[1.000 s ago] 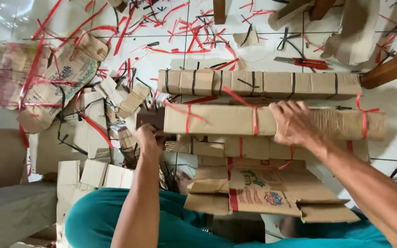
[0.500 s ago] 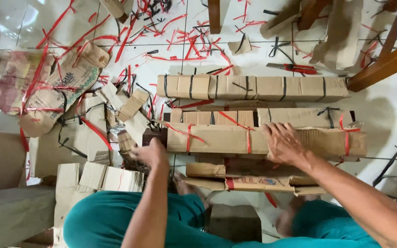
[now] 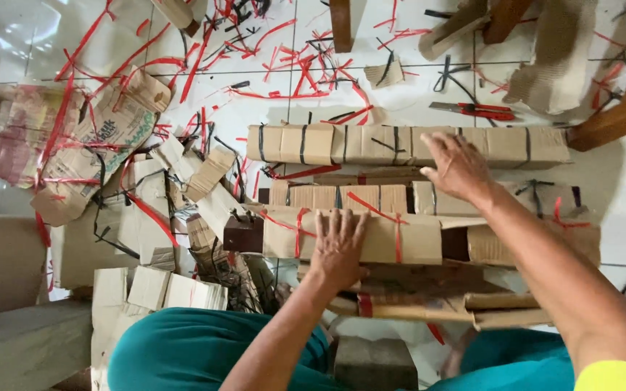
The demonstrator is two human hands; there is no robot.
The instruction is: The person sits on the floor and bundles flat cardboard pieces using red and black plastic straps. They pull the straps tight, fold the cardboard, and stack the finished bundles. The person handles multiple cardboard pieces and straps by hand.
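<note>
Several long bundles of folded brown cardboard lie in rows on the white tiled floor in front of me. My left hand [image 3: 340,247] rests flat, fingers spread, on the nearest bundle [image 3: 407,240], which is tied with red straps. My right hand [image 3: 456,167] is open and lies on the middle bundle [image 3: 342,195], close to the far bundle [image 3: 371,144] bound with black straps. More flattened cardboard [image 3: 429,308] sits under the near bundle by my knees. Neither hand grips anything.
Red and black strap scraps [image 3: 306,65] litter the floor. A red-handled cutter [image 3: 472,110] lies beyond the bundles. Loose cardboard pieces and printed sacks [image 3: 88,145] are heaped at left. Wooden legs [image 3: 617,116] stand at right. My teal-clad legs [image 3: 197,347] fill the bottom.
My left hand moved right from the bundle's end onto its top. My right hand lifted off the near bundle and moved forward onto the middle bundle.
</note>
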